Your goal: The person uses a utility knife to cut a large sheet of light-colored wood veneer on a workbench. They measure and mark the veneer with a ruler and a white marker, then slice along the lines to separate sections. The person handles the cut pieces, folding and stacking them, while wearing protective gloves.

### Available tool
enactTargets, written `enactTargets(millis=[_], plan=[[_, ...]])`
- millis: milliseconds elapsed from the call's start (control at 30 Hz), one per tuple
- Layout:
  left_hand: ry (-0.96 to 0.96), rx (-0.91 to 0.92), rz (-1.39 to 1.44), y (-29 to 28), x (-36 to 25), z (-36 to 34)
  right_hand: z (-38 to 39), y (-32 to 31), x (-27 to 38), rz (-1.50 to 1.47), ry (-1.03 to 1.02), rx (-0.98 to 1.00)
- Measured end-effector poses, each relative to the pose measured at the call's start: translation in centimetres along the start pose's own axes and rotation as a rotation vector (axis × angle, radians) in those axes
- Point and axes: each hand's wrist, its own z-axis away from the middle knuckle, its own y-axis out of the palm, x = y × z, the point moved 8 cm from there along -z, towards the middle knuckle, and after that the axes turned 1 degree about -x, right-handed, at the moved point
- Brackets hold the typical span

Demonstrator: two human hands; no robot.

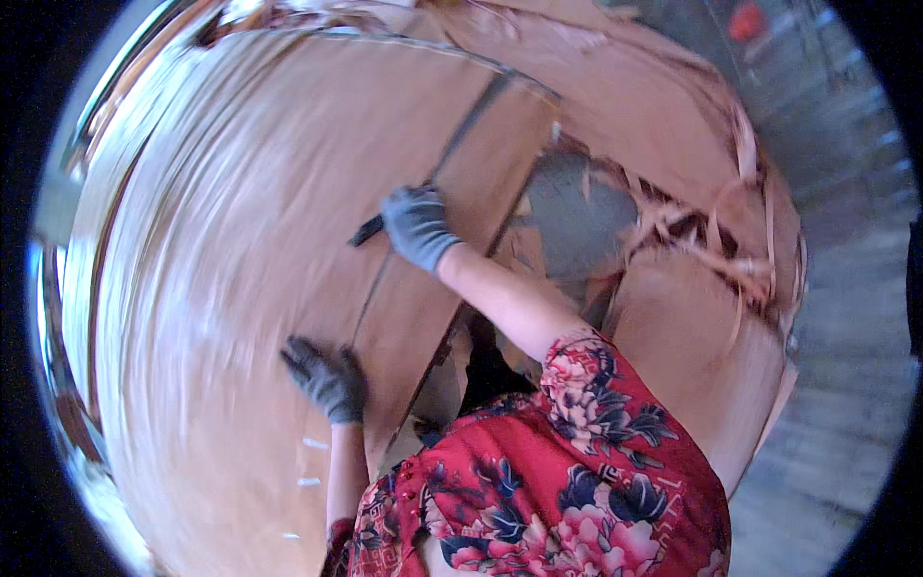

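A wide, thin, brown sheet that looks like wood veneer (pixel 260 183) spreads in front of me. A dark narrow line (pixel 471 125) crosses it, widest at the far end and thinning toward me; whether it is a cut gap or a strip cannot be made out. My right hand (pixel 418 226), in a grey glove, is closed on a dark-handled tool (pixel 367 231) over that line. The tool's working end is hidden. My left hand (pixel 330 380), gloved too, lies on the sheet beside the line's near end, fingers stretched out.
Stacked sheet edges (pixel 106 240) curve along the left. Torn scrap strips (pixel 711 240) lie to the right, around a grey patch (pixel 577 216). More brown sheets (pixel 615 77) lie at the far right. Beyond them is a grey floor (pixel 836 317) with a blurred red object (pixel 746 21).
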Motion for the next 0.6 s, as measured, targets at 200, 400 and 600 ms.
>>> enactTargets(millis=[200, 400, 600], plan=[[0.149, -0.046, -0.128, 0.5, -0.3, 0.8, -0.9, 0.3, -0.2, 0.031, 0.043, -0.012], [0.196, -0.162, -0.162, 0.3, -0.9, 0.8, 7.8, -5.7, -1.2, -0.718, 0.108, -0.216], [0.237, -0.232, -0.172, 2.0, 1.7, 1.0, 26.6, -5.1, -10.0, -0.859, 0.699, 0.042]])
